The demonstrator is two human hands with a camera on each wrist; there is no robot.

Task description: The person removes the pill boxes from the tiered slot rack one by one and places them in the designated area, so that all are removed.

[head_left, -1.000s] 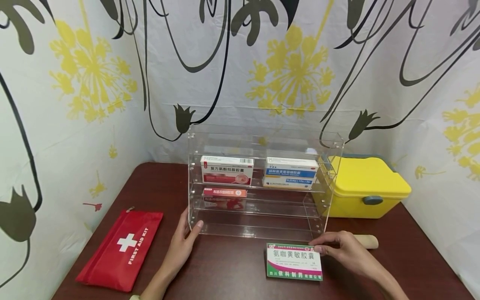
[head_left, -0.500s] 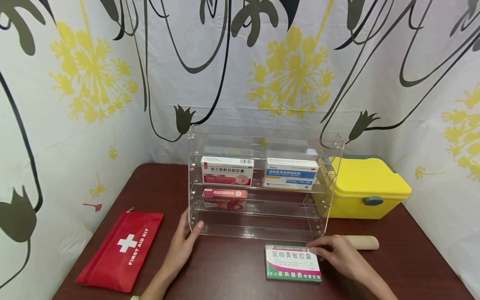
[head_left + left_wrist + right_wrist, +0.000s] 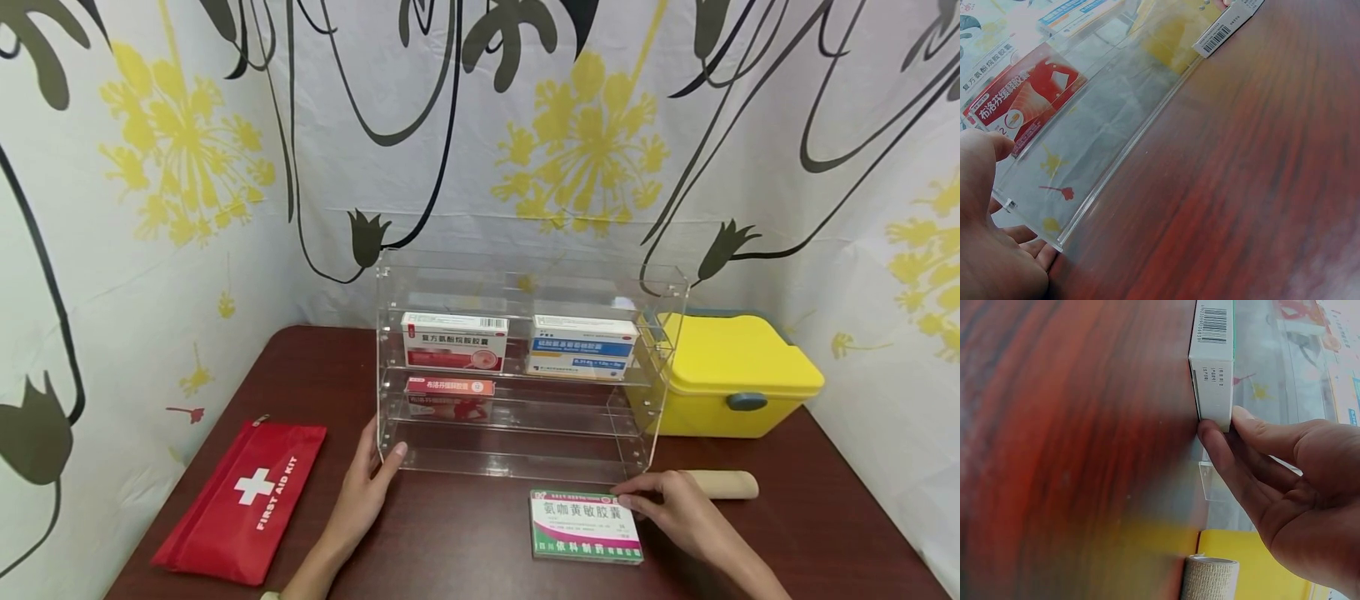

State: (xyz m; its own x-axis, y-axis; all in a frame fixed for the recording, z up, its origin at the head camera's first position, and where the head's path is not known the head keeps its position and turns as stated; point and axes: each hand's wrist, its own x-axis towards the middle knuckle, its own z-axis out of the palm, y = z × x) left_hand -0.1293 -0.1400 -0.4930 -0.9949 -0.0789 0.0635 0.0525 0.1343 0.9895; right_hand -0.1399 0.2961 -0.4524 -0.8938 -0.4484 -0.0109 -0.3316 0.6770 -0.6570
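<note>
Pinching the medicine box (image 3: 585,527), right fingers (image 3: 1229,461) stand barely parted; left fingers (image 3: 389,467) clasp the clear rack (image 3: 502,464).

Medicine box (image 3: 587,527) nudged slightly left
The right hand (image 3: 675,512) has shifted left too, baring more tan roll (image 3: 723,485).

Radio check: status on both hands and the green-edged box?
Left hand gripping clear rack, lower left. Right hand pinching green-edged box, far right corner. Nothing visible blocking between box and rack.
</note>
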